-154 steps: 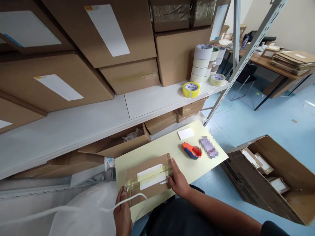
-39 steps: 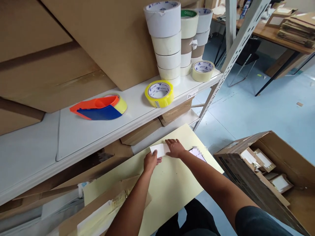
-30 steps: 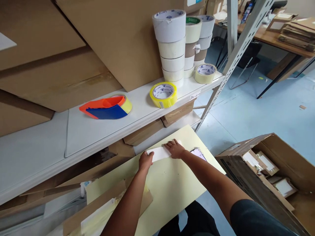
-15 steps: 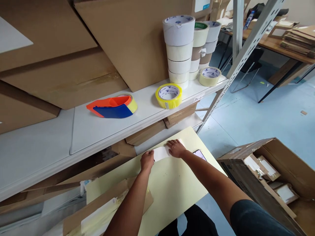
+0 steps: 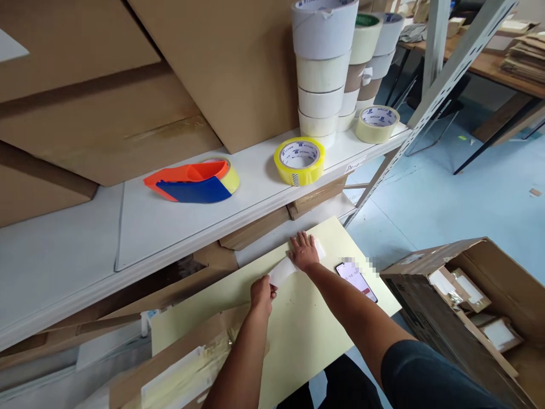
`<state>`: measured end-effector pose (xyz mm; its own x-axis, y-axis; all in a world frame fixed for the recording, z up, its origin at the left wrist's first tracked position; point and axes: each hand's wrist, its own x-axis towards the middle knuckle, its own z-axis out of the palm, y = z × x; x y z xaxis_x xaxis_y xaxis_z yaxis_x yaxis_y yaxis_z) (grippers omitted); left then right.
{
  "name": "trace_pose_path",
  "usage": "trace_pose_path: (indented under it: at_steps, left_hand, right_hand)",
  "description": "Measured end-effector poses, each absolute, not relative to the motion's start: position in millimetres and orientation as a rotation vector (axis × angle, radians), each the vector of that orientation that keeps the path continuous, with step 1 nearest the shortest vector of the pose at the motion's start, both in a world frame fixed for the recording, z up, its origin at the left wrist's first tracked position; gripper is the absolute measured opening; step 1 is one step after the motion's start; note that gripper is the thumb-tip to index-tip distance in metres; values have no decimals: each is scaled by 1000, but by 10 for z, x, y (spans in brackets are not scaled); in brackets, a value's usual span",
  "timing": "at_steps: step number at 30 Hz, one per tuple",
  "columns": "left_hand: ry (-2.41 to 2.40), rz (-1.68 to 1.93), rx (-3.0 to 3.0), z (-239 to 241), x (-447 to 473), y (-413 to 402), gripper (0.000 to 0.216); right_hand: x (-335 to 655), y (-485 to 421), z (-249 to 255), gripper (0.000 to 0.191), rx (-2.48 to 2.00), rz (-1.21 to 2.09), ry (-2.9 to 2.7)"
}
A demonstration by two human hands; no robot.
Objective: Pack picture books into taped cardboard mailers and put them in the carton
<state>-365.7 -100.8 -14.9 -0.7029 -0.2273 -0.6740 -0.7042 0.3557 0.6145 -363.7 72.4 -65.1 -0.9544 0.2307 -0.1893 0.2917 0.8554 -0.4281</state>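
A white strip of paper (image 5: pixel 283 271) lies across the pale yellow tabletop (image 5: pixel 306 318). My left hand (image 5: pixel 261 293) pinches its near left end, which looks slightly raised. Fingers spread, my right hand (image 5: pixel 304 251) presses flat on the strip farther along, and its far end shows beyond that hand. To the right of my right forearm lies a phone (image 5: pixel 356 280) with a lit screen. A cardboard box (image 5: pixel 191 352) with a white label sits on the table's left part, partly behind my left arm.
On the shelf (image 5: pixel 255 165) ahead are an orange and blue tape dispenser (image 5: pixel 193 184), a yellow tape roll (image 5: pixel 300 161), a cream tape roll (image 5: pixel 377 125) and stacked rolls (image 5: pixel 320 74). A large open carton (image 5: pixel 426 318) holding small packages stands right of the table.
My left hand has drawn the strip's near end toward me, so the strip slants more. My right hand has flattened with fingers spread. The view has shifted slightly, and more of the phone shows.
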Motion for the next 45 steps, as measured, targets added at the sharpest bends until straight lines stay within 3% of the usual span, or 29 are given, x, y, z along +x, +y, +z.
trace_pose_path:
  at_steps: [6,11,13,16,19,21,23,28,34,39,45]
  left_hand:
    - [2131,1453,-1050,42,-3298,-995,13]
    - [2557,1528,-629,735,-3148,-1146,19]
    - [2833,1421,-325,1051,-3072,-1275,23]
    - [3153,1280,110,1408,-2950,-1474,15]
    - [3299,1162,778,1620,-2808,-1632,8]
    - [3299,1032,1156,1716,-2678,-1743,8]
    - [3257,928,1345,1776,-2530,-1918,10]
    - [3122,806,1164,1596,-2401,-2796,52]
    - [3135,383,769,936,-2834,-3622,62]
    - [3152,271,811,727,-2838,-3399,65]
    - [3028,382,884,692,-2544,-2822,63]
  right_hand:
    - [-3612,719,-668,66,364,-661,2901]
    - [-3616,738,-430,60,433,-761,2888]
    - [-3553,692,-176,51,533,-1012,2886]
    - [-3277,472,371,39,587,-1755,2697]
    - [-2805,81,982,48,236,-2471,2172]
    - [-2482,-213,1312,55,67,-2613,1878]
    - [-2228,-472,1520,50,106,-2626,1799]
    - [-1938,-800,1597,46,495,-2595,1732]
    - [-1712,-926,1699,42,546,-2563,1455]
    - [-1562,-1028,1764,48,598,-2600,1367]
    - [-1447,-991,1708,46,626,-2635,1320]
